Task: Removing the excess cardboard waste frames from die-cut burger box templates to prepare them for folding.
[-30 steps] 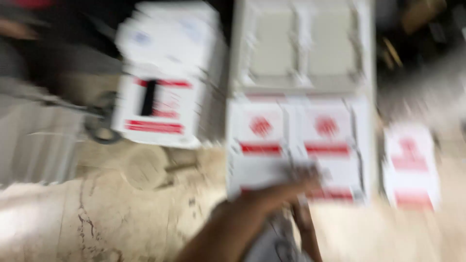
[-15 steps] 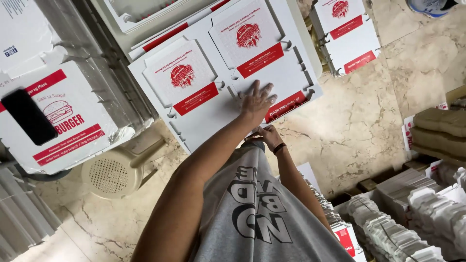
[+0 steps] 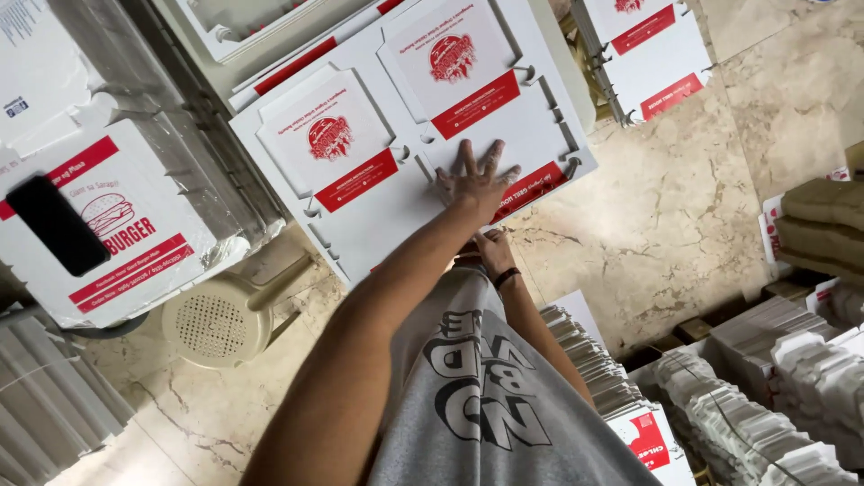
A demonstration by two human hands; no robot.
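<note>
left hand (image 3: 478, 181): fingers spread, palm pressed flat on the top sheet. Half a second back it sat the same way on the same sheet; a second back the view was a blur with the arm only reaching in. So the hand has landed and is holding the sheet down.
right hand (image 3: 490, 255): lower, at the near edge of the same sheet, dark wristband (image 3: 505, 277) on the wrist. Fingers are under the left forearm, so I cannot tell if it pinches the edge or just rests there.
flat die-cut box blank (image 3: 409, 135): white cardboard, two red-printed panels with a burger picture, slots along the edges. Lies unfolded on top of a stack, tilted across the view, directly under the left palm. Not lifted or creased.
second stack of blanks (image 3: 643, 49): same print, just beside the first, at the top right.
folded white carton (image 3: 108, 229): left of the blank, with a black phone (image 3: 56, 225) lying on it.
beige plastic stool (image 3: 220, 315): on the marble floor (image 3: 666, 225) below the carton.
bundles of folded boxes (image 3: 765, 396): bottom right, stacked on edge, well apart from both hands.
read: sheet pinned, folding not yet started, judging by the flat panels.
</note>
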